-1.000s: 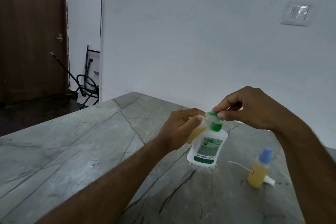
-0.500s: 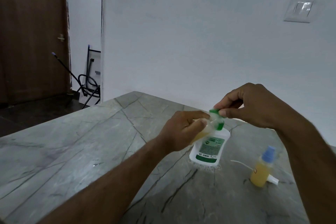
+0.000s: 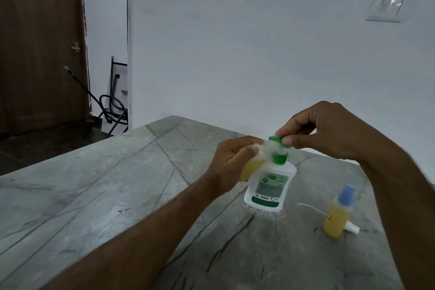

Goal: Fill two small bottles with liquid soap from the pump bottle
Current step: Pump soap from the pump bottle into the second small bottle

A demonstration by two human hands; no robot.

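Right hand [image 3: 329, 132] lifted higher on green pump [image 3: 279, 142], left hand [image 3: 231, 160] still holding small bottle [image 3: 250, 167]

One head-worn wide-angle view (the only camera) looks forward and down, close over the tabletop [image 3: 117, 183], wall filling the upper frame.

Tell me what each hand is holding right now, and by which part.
Left hand holds a small bottle of yellow soap, wrapped around its body. Right hand pinches the pump bottle's green pump head between thumb and fingertips.
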